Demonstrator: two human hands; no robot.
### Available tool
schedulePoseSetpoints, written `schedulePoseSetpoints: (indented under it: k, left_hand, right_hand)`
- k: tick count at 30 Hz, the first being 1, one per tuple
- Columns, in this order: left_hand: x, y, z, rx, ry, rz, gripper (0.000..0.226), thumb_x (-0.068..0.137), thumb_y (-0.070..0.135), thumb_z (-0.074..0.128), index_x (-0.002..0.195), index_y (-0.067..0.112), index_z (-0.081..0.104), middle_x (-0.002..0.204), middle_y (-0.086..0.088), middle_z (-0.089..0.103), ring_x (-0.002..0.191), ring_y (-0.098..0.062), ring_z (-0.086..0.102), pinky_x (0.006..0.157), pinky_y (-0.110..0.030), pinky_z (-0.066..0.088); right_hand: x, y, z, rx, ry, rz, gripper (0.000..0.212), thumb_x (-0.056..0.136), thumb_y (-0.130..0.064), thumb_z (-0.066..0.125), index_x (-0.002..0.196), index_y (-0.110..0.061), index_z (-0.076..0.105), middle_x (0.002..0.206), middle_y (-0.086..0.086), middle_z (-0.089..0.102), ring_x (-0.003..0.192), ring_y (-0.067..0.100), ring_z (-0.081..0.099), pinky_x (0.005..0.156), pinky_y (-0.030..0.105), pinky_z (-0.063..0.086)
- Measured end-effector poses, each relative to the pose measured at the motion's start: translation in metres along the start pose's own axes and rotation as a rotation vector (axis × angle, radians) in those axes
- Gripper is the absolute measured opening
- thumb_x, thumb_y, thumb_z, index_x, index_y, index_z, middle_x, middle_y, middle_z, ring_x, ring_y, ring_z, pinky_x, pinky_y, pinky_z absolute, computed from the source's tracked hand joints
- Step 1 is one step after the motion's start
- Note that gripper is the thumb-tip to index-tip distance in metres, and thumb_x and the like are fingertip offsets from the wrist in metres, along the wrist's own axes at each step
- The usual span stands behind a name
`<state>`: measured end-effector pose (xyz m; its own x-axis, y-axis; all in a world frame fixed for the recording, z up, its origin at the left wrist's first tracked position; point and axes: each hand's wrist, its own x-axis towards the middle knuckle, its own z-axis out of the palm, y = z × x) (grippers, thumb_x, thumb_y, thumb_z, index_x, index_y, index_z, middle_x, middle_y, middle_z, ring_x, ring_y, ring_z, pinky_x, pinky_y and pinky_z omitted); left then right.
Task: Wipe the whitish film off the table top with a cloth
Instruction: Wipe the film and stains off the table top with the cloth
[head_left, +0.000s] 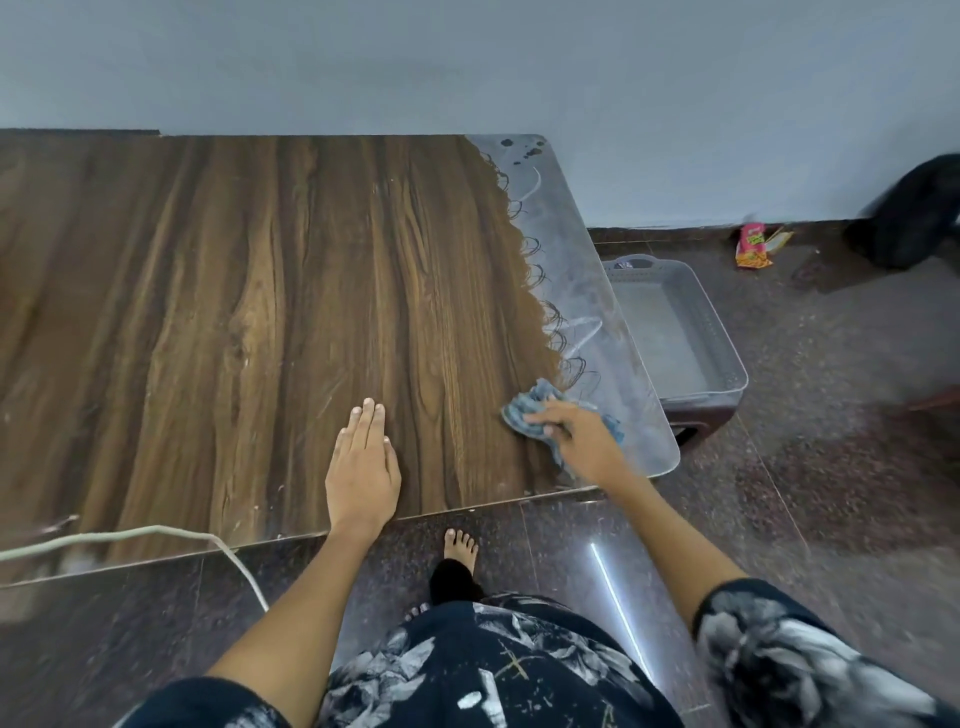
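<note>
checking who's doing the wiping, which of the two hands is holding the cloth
The right hand grips the crumpled blue-grey cloth at the whitish film's edge; the left hand lies flat and empty on the brown wood-grain table top.

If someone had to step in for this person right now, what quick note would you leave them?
Left hand: flat on the wooden table top, fingers straight, holding nothing.
Right hand: its grip is closed on the blue cloth, pressed to the table near the front right corner.
Done: most of the top shows clean wood grain.
Left: the whitish film covers a strip along the right edge, from the far corner to the near one, with looping wipe marks at its border. Work the cloth along that strip.
Beside the table, a grey tray sits lower down.
</note>
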<state>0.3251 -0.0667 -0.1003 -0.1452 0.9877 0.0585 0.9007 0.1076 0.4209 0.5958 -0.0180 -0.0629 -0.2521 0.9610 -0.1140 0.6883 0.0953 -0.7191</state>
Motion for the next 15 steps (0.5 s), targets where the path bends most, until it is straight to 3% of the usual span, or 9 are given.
schedulePoseSetpoints:
  k: [2, 4, 5, 7, 9, 13, 15]
  left_hand:
    - [-0.007, 0.001, 0.0, 0.001, -0.004, -0.011, 0.044, 0.098, 0.012, 0.035, 0.14, 0.003, 0.035, 0.149, -0.01, 0.033, 0.14, -0.022, 0.025, 0.115, -0.036, 0.02]
    - [-0.014, 0.001, -0.001, 0.007, -0.012, -0.013, 0.044, 0.098, 0.012, 0.035, 0.141, 0.003, 0.034, 0.149, -0.01, 0.032, 0.14, -0.023, 0.025, 0.115, -0.037, 0.02]
    - [-0.016, 0.001, -0.001, 0.008, -0.016, -0.01, 0.044, 0.098, 0.012, 0.035, 0.141, 0.002, 0.034, 0.149, -0.01, 0.031, 0.14, -0.023, 0.025, 0.115, -0.037, 0.02]
    - [-0.019, 0.0, -0.002, 0.015, -0.025, -0.003, 0.045, 0.098, 0.013, 0.036, 0.141, 0.002, 0.034, 0.149, -0.011, 0.031, 0.14, -0.024, 0.025, 0.114, -0.038, 0.021]
    - [-0.021, 0.0, -0.003, 0.021, -0.029, -0.002, 0.045, 0.098, 0.013, 0.035, 0.141, 0.002, 0.033, 0.15, -0.011, 0.03, 0.14, -0.025, 0.025, 0.114, -0.039, 0.021]
    - [-0.02, 0.02, -0.002, -0.044, -0.028, -0.152, 0.049, 0.097, 0.012, 0.033, 0.145, 0.006, 0.026, 0.154, -0.007, 0.021, 0.143, -0.024, 0.012, 0.116, -0.038, 0.011]
    - [-0.011, 0.034, 0.0, -0.068, -0.058, -0.203, 0.053, 0.096, 0.012, 0.033, 0.147, 0.007, 0.02, 0.156, -0.008, 0.013, 0.144, -0.027, 0.004, 0.116, -0.039, 0.005]
  right_hand:
    - [0.005, -0.013, 0.023, 0.001, 0.086, 0.034, 0.027, 0.087, 0.008, 0.051, 0.105, -0.001, 0.068, 0.119, 0.021, 0.06, 0.105, 0.031, 0.059, 0.099, 0.031, 0.042]
    - [-0.003, -0.034, 0.044, -0.004, 0.038, 0.007, 0.029, 0.091, 0.002, 0.049, 0.112, -0.009, 0.066, 0.133, 0.015, 0.052, 0.087, 0.008, 0.058, 0.083, 0.022, 0.047]
    - [-0.011, -0.043, 0.054, -0.007, -0.014, -0.044, 0.031, 0.091, 0.002, 0.048, 0.113, -0.012, 0.065, 0.136, 0.011, 0.049, 0.092, 0.003, 0.056, 0.086, 0.023, 0.047]
    - [-0.027, -0.047, 0.067, -0.031, -0.108, -0.123, 0.033, 0.092, 0.003, 0.045, 0.115, -0.011, 0.064, 0.137, 0.008, 0.049, 0.123, 0.011, 0.043, 0.108, 0.031, 0.031]
    - [-0.043, -0.038, 0.065, -0.038, -0.151, -0.143, 0.036, 0.091, 0.006, 0.043, 0.116, -0.01, 0.064, 0.137, 0.01, 0.048, 0.129, 0.009, 0.03, 0.109, 0.019, 0.018]
    - [-0.066, -0.011, 0.041, 0.011, -0.17, -0.099, 0.039, 0.087, 0.011, 0.048, 0.114, -0.011, 0.065, 0.136, 0.006, 0.048, 0.133, 0.012, 0.031, 0.111, 0.022, 0.022]
    - [-0.073, -0.002, 0.023, 0.036, -0.116, -0.043, 0.039, 0.087, 0.013, 0.048, 0.113, -0.01, 0.065, 0.13, -0.002, 0.05, 0.13, 0.01, 0.031, 0.109, 0.015, 0.022]
